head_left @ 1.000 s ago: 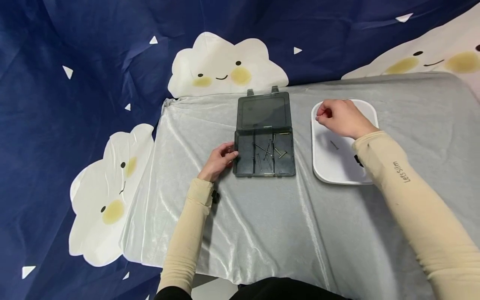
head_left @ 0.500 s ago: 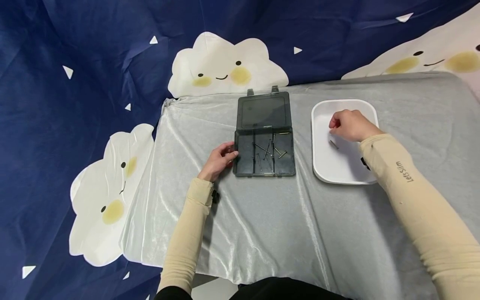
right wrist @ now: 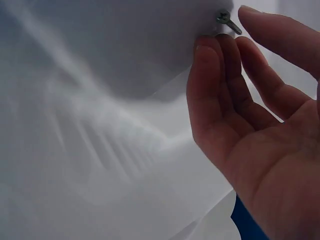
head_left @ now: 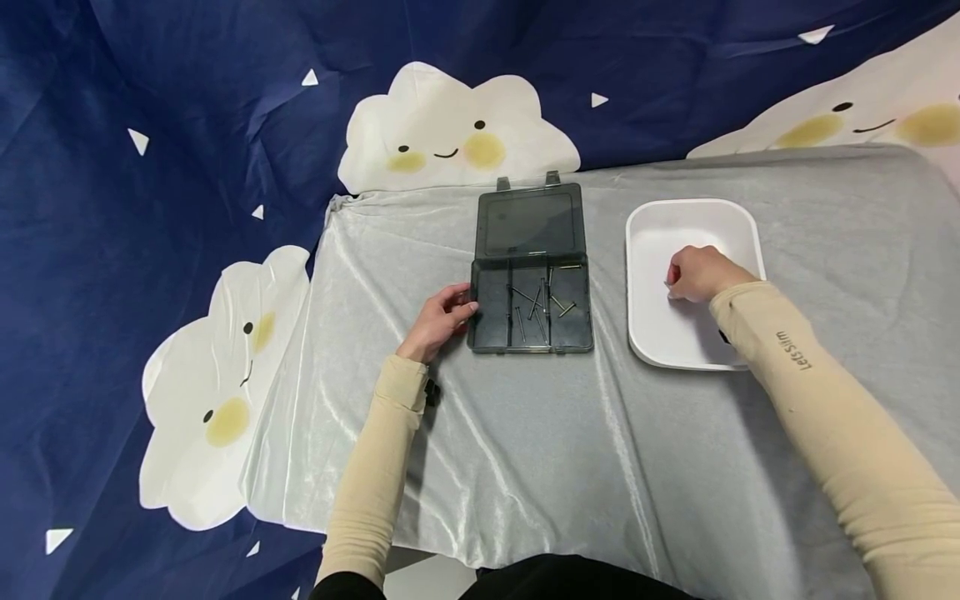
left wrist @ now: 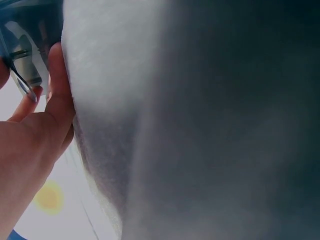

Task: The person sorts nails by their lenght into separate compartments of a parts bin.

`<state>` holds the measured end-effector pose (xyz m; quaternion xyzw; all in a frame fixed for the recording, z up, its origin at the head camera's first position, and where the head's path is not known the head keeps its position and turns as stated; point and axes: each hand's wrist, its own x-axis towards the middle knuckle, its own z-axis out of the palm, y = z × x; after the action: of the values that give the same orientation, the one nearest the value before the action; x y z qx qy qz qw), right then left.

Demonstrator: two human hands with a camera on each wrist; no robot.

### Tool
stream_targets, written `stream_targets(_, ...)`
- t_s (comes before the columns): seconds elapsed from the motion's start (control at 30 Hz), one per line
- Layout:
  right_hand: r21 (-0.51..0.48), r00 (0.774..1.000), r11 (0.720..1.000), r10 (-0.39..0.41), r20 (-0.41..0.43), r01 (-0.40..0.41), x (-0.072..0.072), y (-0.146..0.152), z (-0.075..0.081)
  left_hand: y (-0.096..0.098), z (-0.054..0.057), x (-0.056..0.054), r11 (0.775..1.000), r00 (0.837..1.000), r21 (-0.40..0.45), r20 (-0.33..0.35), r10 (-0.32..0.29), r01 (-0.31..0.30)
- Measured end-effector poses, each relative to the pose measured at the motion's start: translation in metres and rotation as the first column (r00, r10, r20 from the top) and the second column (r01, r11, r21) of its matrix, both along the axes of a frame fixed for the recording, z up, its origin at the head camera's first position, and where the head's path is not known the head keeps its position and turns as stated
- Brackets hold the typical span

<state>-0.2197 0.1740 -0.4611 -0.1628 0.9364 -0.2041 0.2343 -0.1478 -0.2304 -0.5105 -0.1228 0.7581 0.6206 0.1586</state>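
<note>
A dark see-through compartment box lies with its lid swung back. My left hand holds its left wall, thumb at the rim; in the left wrist view the fingers wrap the box edge. Several long dark screws lie in the middle compartment, and brass-coloured ones in the right one. My right hand is low inside a white tray. In the right wrist view a small silver screw sits right at its fingertips, between the parted thumb and bent fingers.
A grey velvety cloth covers the table. Behind and to the left hangs a blue curtain with white clouds. The tray stands to the right of the box, with a strip of cloth between them.
My right hand has come down and toward me in the tray, from its far left rim to the screw, which it now covers in the head view. The left hand stays on the box.
</note>
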Motion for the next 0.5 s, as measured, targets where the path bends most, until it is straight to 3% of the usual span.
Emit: stream_targets(0.5,0.032,1.0,0.999,-0.014,-0.016,0.015,0.0007,-0.0031,-0.0055,0.0006,0.0006,0.0002,1.0,1.0,0.003,0.004,0.008,-0.008)
